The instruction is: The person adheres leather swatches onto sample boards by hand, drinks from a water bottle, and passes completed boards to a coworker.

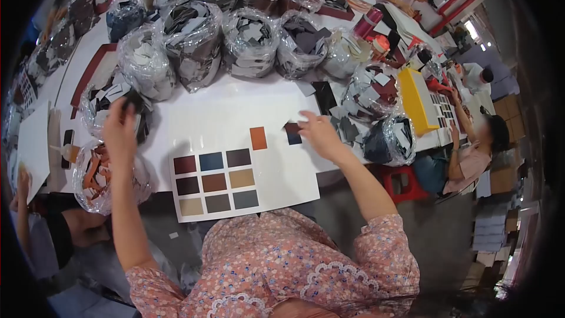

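A white sample card [282, 171] lies in front of me, with rows of coloured swatches on its left part. An orange swatch [258, 138] sits apart from them, towards the card's upper middle. My right hand [322, 135] is over the card's right side, its fingers closed on dark swatches [292, 132], one brownish and one navy. On the left, my raised hand [120, 129] is beside a plastic bag of grey and black pieces [106, 95]. A dark piece [134, 101] shows at its fingertips, slightly blurred; the fingers seem closed on it.
Clear plastic bags of cut pieces [191, 41] curve around the card. A bag of orange pieces [97, 174] stands near left, a phone [67, 139] beyond it. To the right are a yellow box [418, 101], a red stool [402, 182] and a seated co-worker [468, 162].
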Available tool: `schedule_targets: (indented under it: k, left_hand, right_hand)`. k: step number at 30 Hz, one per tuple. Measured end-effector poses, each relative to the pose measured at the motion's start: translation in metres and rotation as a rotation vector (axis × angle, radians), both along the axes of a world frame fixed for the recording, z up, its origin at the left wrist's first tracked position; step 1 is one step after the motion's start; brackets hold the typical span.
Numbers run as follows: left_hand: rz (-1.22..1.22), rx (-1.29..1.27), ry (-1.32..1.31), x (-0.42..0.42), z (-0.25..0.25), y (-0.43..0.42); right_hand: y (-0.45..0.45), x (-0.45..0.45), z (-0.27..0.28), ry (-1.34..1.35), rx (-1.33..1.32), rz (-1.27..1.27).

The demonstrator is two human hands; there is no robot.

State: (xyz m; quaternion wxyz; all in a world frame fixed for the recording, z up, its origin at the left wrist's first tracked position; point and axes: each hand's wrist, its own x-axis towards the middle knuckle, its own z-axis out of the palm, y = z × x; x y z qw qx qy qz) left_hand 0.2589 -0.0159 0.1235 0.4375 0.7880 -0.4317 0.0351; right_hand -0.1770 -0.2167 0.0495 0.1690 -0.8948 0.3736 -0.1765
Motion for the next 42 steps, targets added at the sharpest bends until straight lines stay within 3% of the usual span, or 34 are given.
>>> schedule_targets:
  k: [2, 5, 6, 9, 12, 24, 42]
  left_hand:
    - [-0.177, -0.013, 0.046, -0.044, -0.021, 0.007]
    - [-0.430, 0.118, 0.303, -0.104, -0.048, 0.017]
    - [-0.516, 0.089, 0.250, -0.115, -0.068, 0.019]
    - [-0.544, 0.263, 0.406, -0.141, -0.094, 0.028]
    - [-0.518, 0.324, 0.586, -0.155, -0.115, 0.035]
    - [-0.474, 0.361, 0.795, -0.174, -0.131, 0.043]
    - [-0.468, 0.289, 0.819, -0.198, -0.135, 0.022]
  right_hand:
    - [0.018, 0.015, -0.001, 0.060, 0.105, 0.077]
    - [0.025, 0.026, -0.007, -0.137, -0.111, 0.218]
    - [0.020, 0.027, -0.020, -0.213, -0.072, 0.173]
    - [0.012, 0.027, -0.048, -0.346, 0.603, -0.109]
    - [0.008, 0.028, -0.066, -0.411, 0.786, -0.240]
    - [0.011, 0.035, -0.079, -0.108, 0.445, -0.296]
    - [0.014, 0.045, -0.075, 0.019, 0.331, -0.334]
